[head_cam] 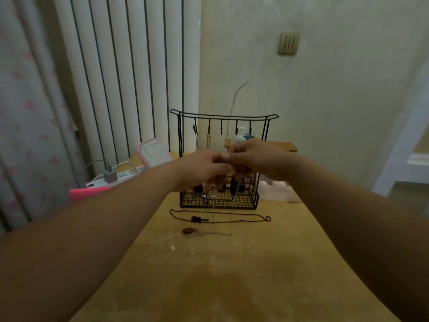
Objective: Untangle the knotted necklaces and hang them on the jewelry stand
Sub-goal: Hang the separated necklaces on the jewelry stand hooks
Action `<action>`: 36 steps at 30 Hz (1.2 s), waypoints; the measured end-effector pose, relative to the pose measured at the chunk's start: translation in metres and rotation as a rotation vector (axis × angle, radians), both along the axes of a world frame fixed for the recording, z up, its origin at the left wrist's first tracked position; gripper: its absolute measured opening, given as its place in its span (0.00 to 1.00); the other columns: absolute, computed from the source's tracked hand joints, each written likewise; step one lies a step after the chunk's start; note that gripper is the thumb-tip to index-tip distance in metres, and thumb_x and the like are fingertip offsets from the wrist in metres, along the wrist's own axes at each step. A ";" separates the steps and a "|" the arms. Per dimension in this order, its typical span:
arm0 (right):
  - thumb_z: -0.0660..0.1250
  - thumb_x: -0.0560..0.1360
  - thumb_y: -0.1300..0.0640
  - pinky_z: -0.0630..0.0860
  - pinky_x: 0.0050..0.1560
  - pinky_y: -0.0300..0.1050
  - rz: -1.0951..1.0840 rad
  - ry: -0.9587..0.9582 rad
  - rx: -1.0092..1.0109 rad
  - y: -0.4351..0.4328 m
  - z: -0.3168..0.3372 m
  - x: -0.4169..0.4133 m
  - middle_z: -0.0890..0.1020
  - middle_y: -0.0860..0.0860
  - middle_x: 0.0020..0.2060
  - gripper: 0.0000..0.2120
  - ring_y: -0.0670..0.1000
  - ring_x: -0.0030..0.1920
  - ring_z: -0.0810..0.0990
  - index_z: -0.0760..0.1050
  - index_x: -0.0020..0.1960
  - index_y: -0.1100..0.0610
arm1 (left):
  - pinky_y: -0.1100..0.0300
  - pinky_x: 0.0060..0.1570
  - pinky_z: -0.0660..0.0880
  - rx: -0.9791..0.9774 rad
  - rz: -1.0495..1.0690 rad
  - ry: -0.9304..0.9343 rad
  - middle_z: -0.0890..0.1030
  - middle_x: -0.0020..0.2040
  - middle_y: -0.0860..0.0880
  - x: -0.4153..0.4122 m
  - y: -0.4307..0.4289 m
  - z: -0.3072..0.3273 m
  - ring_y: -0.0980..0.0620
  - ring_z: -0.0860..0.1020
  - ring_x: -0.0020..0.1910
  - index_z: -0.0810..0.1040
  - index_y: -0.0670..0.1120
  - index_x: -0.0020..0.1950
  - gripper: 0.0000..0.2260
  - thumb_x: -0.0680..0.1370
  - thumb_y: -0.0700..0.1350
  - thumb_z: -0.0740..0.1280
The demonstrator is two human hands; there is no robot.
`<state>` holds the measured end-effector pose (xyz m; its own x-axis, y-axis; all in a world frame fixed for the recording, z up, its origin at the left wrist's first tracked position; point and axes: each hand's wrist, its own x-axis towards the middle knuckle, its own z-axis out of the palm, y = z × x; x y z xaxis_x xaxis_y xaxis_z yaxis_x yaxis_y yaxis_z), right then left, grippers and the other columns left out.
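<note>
A black wire jewelry stand (267,126) stands on the yellow table (232,275), with a row of hooks under its top bar and a mesh basket at its foot. From the left hooks hang a black cord (196,140) and a short chain (209,138). In front of the stand my left hand (199,166) and my right hand (257,156) meet fingertip to fingertip, fingers curled, pinching something thin that I can barely make out, apparently a fine chain. On the table lie a black cord necklace (220,217) and a brown pendant (188,230) on a thin chain.
A pink-rimmed lid (153,153) leans behind the stand on the left. A white power strip with a grey plug (111,175) and a pink object (88,192) lie at the table's left edge. A wooden shelf (281,145) is behind the stand. Curtains hang at left.
</note>
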<state>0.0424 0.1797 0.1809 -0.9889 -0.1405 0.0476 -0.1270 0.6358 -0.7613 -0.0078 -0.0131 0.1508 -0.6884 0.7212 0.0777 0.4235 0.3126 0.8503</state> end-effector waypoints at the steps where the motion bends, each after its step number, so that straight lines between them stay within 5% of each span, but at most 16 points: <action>1: 0.66 0.84 0.51 0.79 0.40 0.39 -0.011 0.014 -0.020 0.001 0.005 -0.001 0.82 0.53 0.41 0.10 0.46 0.37 0.82 0.81 0.50 0.56 | 0.37 0.60 0.80 0.006 0.016 0.013 0.84 0.44 0.44 -0.002 -0.001 0.006 0.39 0.84 0.48 0.82 0.47 0.57 0.08 0.85 0.49 0.65; 4: 0.67 0.83 0.53 0.79 0.41 0.40 -0.040 0.053 -0.078 0.009 0.018 -0.003 0.81 0.53 0.40 0.09 0.46 0.37 0.83 0.80 0.52 0.58 | 0.44 0.56 0.80 0.049 0.072 0.066 0.81 0.38 0.47 -0.011 -0.003 0.025 0.48 0.82 0.40 0.82 0.43 0.57 0.13 0.86 0.49 0.61; 9: 0.68 0.82 0.53 0.82 0.49 0.45 -0.117 0.139 -0.072 0.020 0.027 -0.009 0.85 0.56 0.46 0.09 0.50 0.44 0.85 0.82 0.56 0.58 | 0.51 0.51 0.81 0.116 0.208 0.205 0.84 0.43 0.46 -0.030 -0.002 0.051 0.49 0.84 0.43 0.83 0.46 0.56 0.12 0.86 0.48 0.62; 22: 0.69 0.82 0.54 0.85 0.47 0.42 -0.201 0.327 -0.101 0.019 0.064 -0.035 0.86 0.54 0.46 0.10 0.47 0.41 0.86 0.83 0.58 0.58 | 0.56 0.51 0.82 0.021 0.239 0.520 0.85 0.48 0.48 -0.049 0.022 0.125 0.52 0.85 0.48 0.80 0.47 0.56 0.04 0.84 0.46 0.68; 27: 0.69 0.82 0.54 0.84 0.50 0.44 -0.235 0.295 -0.107 0.030 0.059 -0.044 0.86 0.55 0.48 0.10 0.52 0.48 0.87 0.82 0.59 0.59 | 0.57 0.48 0.82 0.056 0.340 0.527 0.83 0.49 0.46 -0.063 0.017 0.126 0.49 0.83 0.48 0.80 0.45 0.56 0.04 0.83 0.44 0.68; 36: 0.69 0.82 0.53 0.83 0.46 0.40 -0.234 0.369 -0.050 0.022 0.072 -0.066 0.86 0.53 0.47 0.10 0.48 0.45 0.86 0.83 0.59 0.57 | 0.64 0.37 0.79 0.056 0.395 0.428 0.84 0.50 0.45 -0.075 0.020 0.123 0.51 0.83 0.44 0.80 0.44 0.57 0.05 0.82 0.40 0.69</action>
